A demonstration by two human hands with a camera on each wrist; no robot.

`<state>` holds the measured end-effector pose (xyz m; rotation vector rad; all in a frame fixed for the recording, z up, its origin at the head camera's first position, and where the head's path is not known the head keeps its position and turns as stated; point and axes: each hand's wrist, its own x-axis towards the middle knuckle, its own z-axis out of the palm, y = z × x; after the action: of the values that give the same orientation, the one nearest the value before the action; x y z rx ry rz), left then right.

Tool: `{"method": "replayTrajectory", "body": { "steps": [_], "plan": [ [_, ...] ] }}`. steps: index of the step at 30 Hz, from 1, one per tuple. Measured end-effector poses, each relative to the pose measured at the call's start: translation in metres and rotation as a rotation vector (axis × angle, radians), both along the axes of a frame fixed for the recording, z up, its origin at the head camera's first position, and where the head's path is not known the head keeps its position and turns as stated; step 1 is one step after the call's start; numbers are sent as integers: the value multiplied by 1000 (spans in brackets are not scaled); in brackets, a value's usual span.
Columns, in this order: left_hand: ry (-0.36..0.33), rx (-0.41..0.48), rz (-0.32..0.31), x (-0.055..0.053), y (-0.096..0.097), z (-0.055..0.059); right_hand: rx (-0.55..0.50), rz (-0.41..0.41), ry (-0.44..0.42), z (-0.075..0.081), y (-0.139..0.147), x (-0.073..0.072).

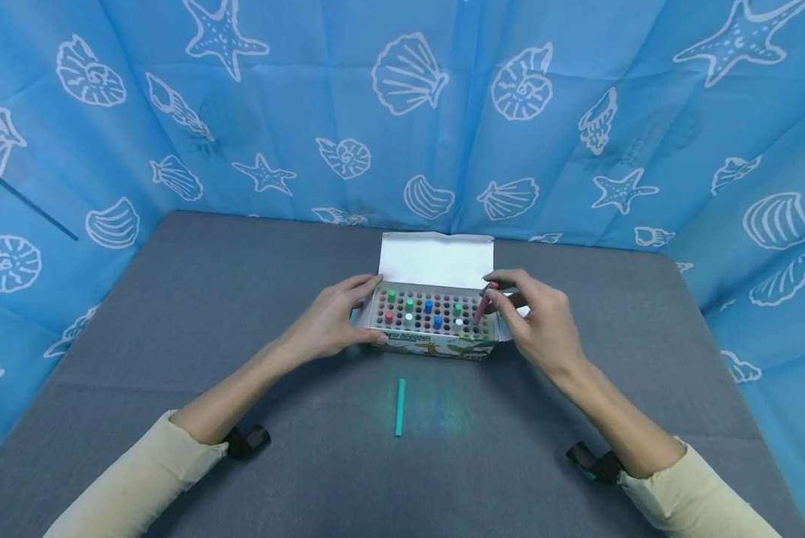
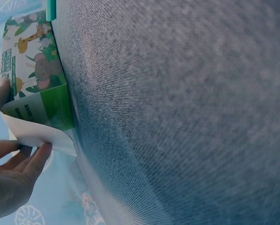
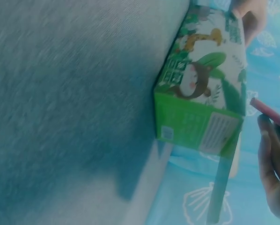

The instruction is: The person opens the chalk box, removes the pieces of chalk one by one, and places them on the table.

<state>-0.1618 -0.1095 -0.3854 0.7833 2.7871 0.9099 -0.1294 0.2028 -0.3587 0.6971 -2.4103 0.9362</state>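
A printed cardboard box (image 1: 409, 346) stands on the table with its white lid (image 1: 436, 259) folded back. Inside is a grid of holes, where several green, blue, white and red chalk ends stick up. My left hand (image 1: 331, 317) grips the box's left end, thumb at the front edge and fingers by the white side flap (image 2: 34, 133). Over the right end of the grid, my right hand (image 1: 543, 325) pinches a red chalk stick (image 1: 481, 305), tilted with its lower end at the holes. Whether it has entered one, I cannot tell. A teal-green chalk stick (image 1: 400, 407) lies in front of the box.
Grey cloth covers the table (image 1: 241, 276). A blue curtain (image 1: 348, 90) with white shells and starfish hangs behind and at both sides. The box's right side flap (image 3: 224, 183) sticks outward, beneath my right hand.
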Motion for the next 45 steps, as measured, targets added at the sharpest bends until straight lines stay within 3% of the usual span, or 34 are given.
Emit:
{"method": "replayTrajectory", "body": {
  "steps": [4, 16, 25, 35, 45],
  "plan": [
    [3, -1, -1, 0, 0, 0, -110, 15, -45, 1, -4, 3],
    [5, -1, 4, 0, 1, 0, -325, 92, -369, -7, -21, 20],
    [4, -11, 13, 0, 0, 0, -383, 200, -548, -17, -37, 30],
    [-2, -15, 19, 0, 3, -1, -362, 199, -673, -28, -47, 37],
    [4, -7, 11, -1, 1, -1, -342, 212, -744, -33, -53, 41]
  ]
}}
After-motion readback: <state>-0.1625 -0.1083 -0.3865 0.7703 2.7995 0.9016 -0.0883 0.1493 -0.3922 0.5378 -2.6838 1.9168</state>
